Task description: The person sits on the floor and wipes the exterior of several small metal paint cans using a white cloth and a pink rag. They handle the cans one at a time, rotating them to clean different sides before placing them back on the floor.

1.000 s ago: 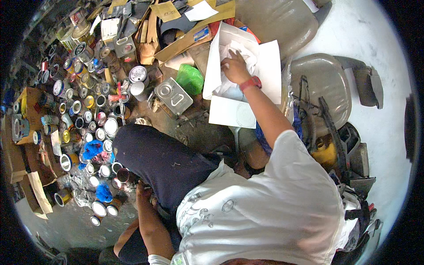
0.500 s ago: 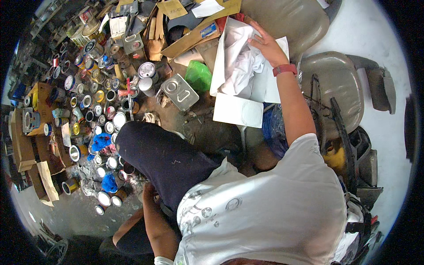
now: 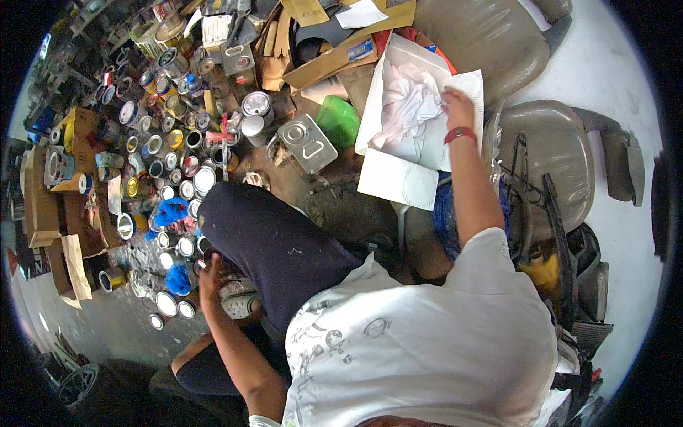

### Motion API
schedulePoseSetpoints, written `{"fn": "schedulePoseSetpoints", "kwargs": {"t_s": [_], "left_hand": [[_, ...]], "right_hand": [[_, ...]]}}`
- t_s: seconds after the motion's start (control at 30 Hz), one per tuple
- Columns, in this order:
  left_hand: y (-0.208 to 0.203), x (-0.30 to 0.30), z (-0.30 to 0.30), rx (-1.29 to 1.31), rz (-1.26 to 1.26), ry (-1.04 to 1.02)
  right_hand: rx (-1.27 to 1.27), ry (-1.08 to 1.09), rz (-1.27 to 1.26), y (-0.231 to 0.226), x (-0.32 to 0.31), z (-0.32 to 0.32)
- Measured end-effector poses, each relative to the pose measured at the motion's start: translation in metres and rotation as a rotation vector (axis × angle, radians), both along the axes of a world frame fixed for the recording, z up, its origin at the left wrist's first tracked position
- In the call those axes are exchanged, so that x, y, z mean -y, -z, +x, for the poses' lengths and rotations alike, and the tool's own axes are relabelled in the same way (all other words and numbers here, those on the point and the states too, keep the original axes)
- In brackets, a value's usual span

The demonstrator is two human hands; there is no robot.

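A: Edges, room?
B: Right hand [image 3: 457,108] at right edge of open white box [image 3: 398,178], fingers loosely bent, apart. Left hand [image 3: 210,281] beside cans [image 3: 186,247], crowded; can't tell fingers.
A: Contents?
B: White cloth [image 3: 413,99], box's left.

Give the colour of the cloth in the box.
White; the cloth shows best in the head view.

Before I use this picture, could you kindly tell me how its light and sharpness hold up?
In the head view, the lower chair at right shows soft glare; in the head view, the cloth in the white box is bright, yet its folds show; in the head view, the far upper left is dim and indistinct, and fisheye darkness fills the corners.
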State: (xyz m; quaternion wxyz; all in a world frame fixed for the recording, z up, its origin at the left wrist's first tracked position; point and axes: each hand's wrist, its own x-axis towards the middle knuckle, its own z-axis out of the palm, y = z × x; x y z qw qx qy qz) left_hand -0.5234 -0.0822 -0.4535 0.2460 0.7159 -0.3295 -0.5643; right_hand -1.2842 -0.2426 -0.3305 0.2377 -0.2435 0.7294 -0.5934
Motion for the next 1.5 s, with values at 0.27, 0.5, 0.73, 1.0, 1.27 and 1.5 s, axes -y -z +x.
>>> {"fn": "schedulePoseSetpoints", "kwargs": {"t_s": [0.27,0.5,0.73,1.0,1.27,1.5], "left_hand": [[-0.127,0.080,-0.049,0.066,-0.492,-0.016],[-0.226,0.092,-0.103,0.055,-0.734,0.098],[-0.253,0.111,-0.182,-0.127,-0.801,0.345],[-0.219,0.122,-0.258,-0.265,-0.729,0.519],[-0.191,0.121,-0.283,-0.601,-0.547,0.449],[-0.148,0.090,-0.301,-0.867,-0.128,0.366]], "right_hand": [[-0.384,-0.199,0.585,-0.008,0.005,-0.021],[0.032,0.034,0.105,-0.010,-0.004,0.004],[-0.894,-0.133,0.060,-0.180,-0.019,-0.003],[-0.765,0.098,-0.520,-0.294,-0.046,0.020],[-0.241,-0.440,-0.214,-0.228,-0.090,0.211],[-0.556,-1.160,0.331,-0.141,-0.112,0.272]]}}
